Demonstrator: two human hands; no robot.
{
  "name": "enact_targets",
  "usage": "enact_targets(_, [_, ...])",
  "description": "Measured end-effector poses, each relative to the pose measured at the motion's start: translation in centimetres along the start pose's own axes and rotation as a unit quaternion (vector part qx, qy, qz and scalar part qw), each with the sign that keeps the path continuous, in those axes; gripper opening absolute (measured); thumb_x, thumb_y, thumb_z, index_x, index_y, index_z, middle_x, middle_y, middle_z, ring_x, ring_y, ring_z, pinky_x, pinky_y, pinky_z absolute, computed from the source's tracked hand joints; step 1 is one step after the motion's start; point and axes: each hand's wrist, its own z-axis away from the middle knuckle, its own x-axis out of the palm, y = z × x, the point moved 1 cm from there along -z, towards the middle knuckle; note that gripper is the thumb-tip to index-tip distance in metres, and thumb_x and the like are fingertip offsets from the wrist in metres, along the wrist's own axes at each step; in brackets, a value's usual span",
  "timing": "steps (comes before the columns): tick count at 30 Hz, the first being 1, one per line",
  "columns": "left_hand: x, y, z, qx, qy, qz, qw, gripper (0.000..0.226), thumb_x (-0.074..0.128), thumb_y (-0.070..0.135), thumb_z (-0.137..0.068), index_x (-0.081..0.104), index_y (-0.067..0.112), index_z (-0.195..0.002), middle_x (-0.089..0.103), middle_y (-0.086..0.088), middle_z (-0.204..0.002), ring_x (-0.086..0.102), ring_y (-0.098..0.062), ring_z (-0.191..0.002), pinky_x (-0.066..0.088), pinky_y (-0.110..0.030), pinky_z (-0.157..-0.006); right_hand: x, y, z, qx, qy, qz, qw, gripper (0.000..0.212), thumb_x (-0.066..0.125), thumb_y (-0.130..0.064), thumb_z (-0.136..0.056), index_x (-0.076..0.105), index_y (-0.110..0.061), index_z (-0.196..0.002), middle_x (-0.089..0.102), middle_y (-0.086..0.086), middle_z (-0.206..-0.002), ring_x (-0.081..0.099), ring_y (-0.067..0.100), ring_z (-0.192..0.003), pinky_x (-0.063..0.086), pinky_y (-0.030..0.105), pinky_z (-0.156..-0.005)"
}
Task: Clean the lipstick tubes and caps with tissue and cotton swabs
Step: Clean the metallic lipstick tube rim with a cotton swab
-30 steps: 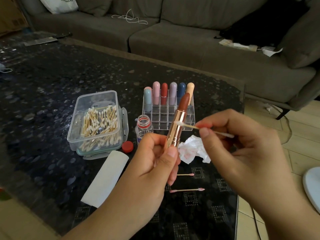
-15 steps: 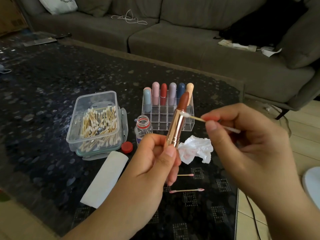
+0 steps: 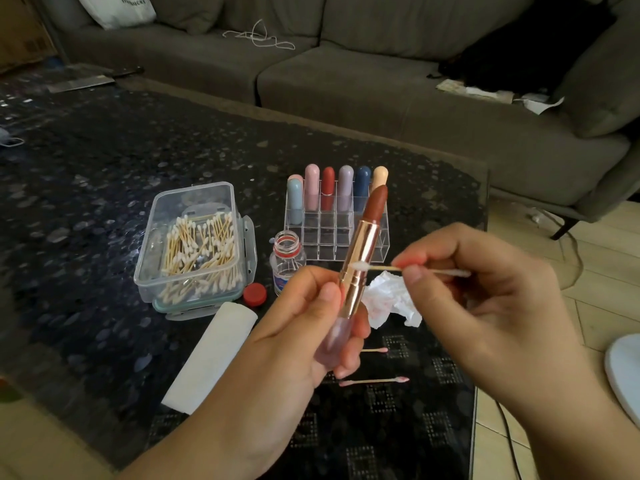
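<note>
My left hand grips an uncapped lipstick by its lilac base, holding it upright and tilted right, with the brown-red bullet fully extended above the rose-gold tube. My right hand pinches a cotton swab between thumb and forefinger. The swab's white tip touches the rose-gold tube on its right side, low down near the collar. A crumpled, stained tissue lies on the table behind the lipstick. Two used swabs with pink tips lie below my hands.
A clear organiser with several capped lipsticks stands behind. Left of it sit an open small bottle, its red cap, a clear box of cotton swabs and a folded white tissue pack. A grey sofa borders the dark glass table.
The swab tip went up to the tube's top rim near the bullet, then slid down to the lower part. The lipstick rose slightly, showing its lilac base.
</note>
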Motion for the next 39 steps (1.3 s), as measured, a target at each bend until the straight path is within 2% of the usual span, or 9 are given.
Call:
enact_targets(4, [0.02, -0.08, -0.06, 0.015, 0.002, -0.032, 0.999, 0.022, 0.045, 0.032, -0.084, 0.066, 0.024, -0.087, 0.064, -0.006, -0.076, 0.048, -0.014, -0.06, 0.041, -0.025, -0.056, -0.19, -0.1, -0.27, -0.007, 0.041, 0.032, 0.999, 0.008, 0.056, -0.023, -0.087, 0.063, -0.024, -0.086, 0.055, 0.006, -0.067, 0.047, 0.012, -0.052, 0.036, 0.01, -0.05])
enact_targets(7, [-0.14, -0.47, -0.2, 0.015, 0.022, -0.062, 0.998, 0.02, 0.046, 0.031, -0.083, 0.065, 0.025, -0.088, 0.064, -0.002, -0.075, 0.049, -0.016, -0.062, 0.041, -0.03, -0.062, 0.06, -0.04, -0.14, -0.005, 0.014, 0.039, 0.999, 0.008, 0.055, -0.023, -0.086, 0.063, -0.021, -0.083, 0.056, 0.002, -0.067, 0.047, 0.009, -0.051, 0.034, 0.008, -0.049])
enact_targets(12, [-0.24, -0.58, -0.49, 0.029, 0.037, -0.078, 0.996, 0.027, 0.056, 0.027, -0.078, 0.056, 0.012, -0.101, 0.065, 0.002, -0.076, 0.061, -0.016, -0.066, 0.049, -0.024, -0.062, 0.12, -0.04, -0.12, -0.001, 0.035, 0.058, 0.998, 0.008, 0.055, -0.024, -0.086, 0.062, -0.022, -0.083, 0.056, 0.001, -0.069, 0.048, 0.009, -0.053, 0.035, 0.007, -0.05])
enact_targets(18, [-0.09, -0.63, -0.49, 0.048, 0.056, -0.105, 0.992, 0.022, 0.058, 0.025, -0.078, 0.051, 0.016, -0.096, 0.056, 0.01, -0.066, 0.045, -0.008, -0.055, 0.04, -0.02, -0.051, 0.44, -0.16, 0.05, -0.01, -0.007, 0.083, 0.996, 0.011, 0.055, -0.024, -0.084, 0.064, -0.019, -0.081, 0.053, -0.008, -0.061, 0.047, 0.005, -0.051, 0.032, 0.005, -0.05])
enact_targets(24, [-0.42, -0.88, -0.6, 0.057, 0.061, -0.202, 0.976, 0.023, 0.059, 0.046, -0.078, 0.059, 0.038, -0.1, 0.056, 0.022, -0.068, 0.05, -0.001, -0.059, 0.038, -0.029, -0.064, 0.33, -0.35, -0.1, -0.008, 0.02, 0.091, 0.996, 0.011, 0.055, -0.024, -0.086, 0.064, -0.019, -0.083, 0.053, -0.003, -0.063, 0.049, 0.008, -0.052, 0.034, 0.008, -0.047])
enact_targets(27, [-0.23, -0.72, -0.48, 0.059, 0.065, -0.228, 0.97, 0.029, 0.05, 0.059, -0.079, 0.062, 0.037, -0.093, 0.049, 0.015, -0.06, 0.044, -0.004, -0.056, 0.036, -0.032, -0.063, 0.64, -0.36, 0.07, -0.019, -0.008, 0.102, 0.995, 0.007, 0.059, -0.02, -0.085, 0.065, -0.017, -0.081, 0.048, -0.016, -0.058, 0.047, -0.001, -0.051, 0.031, 0.003, -0.05])
enact_targets(32, [-0.11, -0.44, -0.25, 0.037, 0.078, -0.199, 0.976, 0.041, 0.035, 0.064, -0.084, 0.061, 0.032, -0.086, 0.053, 0.001, -0.068, 0.047, -0.009, -0.062, 0.04, -0.026, -0.067, 0.26, -0.52, -0.01, -0.012, 0.054, 0.117, 0.992, 0.012, 0.054, -0.025, -0.087, 0.065, -0.02, -0.084, 0.054, -0.002, -0.065, 0.049, 0.004, -0.053, 0.033, 0.004, -0.05])
enact_targets(36, [-0.13, -0.69, -0.57, 0.05, 0.07, -0.203, 0.975, 0.023, 0.044, 0.053, -0.088, 0.055, 0.033, -0.093, 0.067, 0.004, -0.078, 0.059, -0.013, -0.063, 0.046, -0.028, -0.065, 0.68, -0.57, 0.13, -0.032, 0.025, 0.14, 0.989, 0.013, 0.055, -0.022, -0.085, 0.066, -0.017, -0.082, 0.052, -0.016, -0.061, 0.05, -0.001, -0.055, 0.032, 0.001, -0.053])
enact_targets(39, [-0.28, -0.96, -0.53, 0.058, 0.062, -0.203, 0.975, 0.018, 0.057, 0.053, -0.077, 0.052, 0.039, -0.089, 0.062, 0.005, -0.07, 0.054, -0.012, -0.056, 0.045, -0.029, -0.06, 0.5, -0.57, 0.0, -0.017, 0.047, 0.129, 0.99, 0.012, 0.055, -0.024, -0.086, 0.065, -0.019, -0.082, 0.051, -0.004, -0.059, 0.049, 0.004, -0.053, 0.032, 0.003, -0.05])
